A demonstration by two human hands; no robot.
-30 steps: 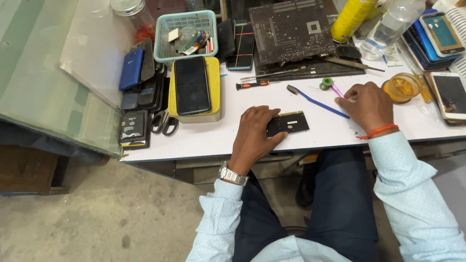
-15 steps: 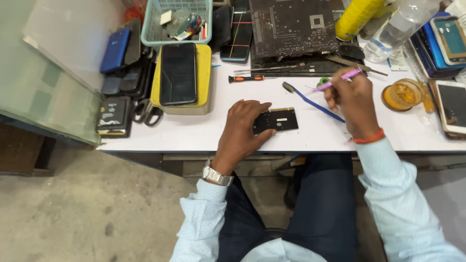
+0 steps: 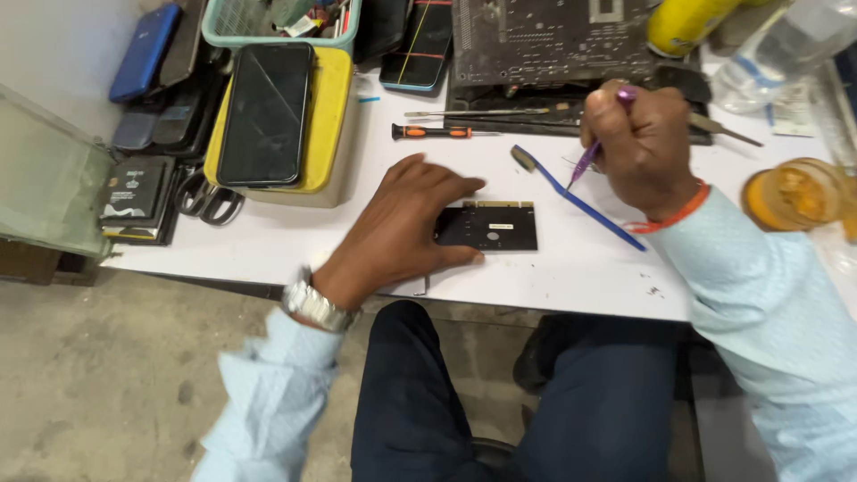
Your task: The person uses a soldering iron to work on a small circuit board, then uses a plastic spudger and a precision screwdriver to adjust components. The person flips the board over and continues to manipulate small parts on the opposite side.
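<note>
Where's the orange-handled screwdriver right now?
Head view, upper middle of the white table: the orange-handled screwdriver lies flat just beyond the left hand, between the yellow block and the blue-handled tool.

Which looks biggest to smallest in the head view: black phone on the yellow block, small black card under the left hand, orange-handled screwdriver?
1. black phone
2. small black card
3. orange-handled screwdriver, thinnest by far

Two hands [image 3: 393, 228]; one small circuit card [image 3: 488, 226]; one purple tool [image 3: 600, 143]; one orange-handled screwdriver [image 3: 433, 132]; one scissors [image 3: 205, 198].
</note>
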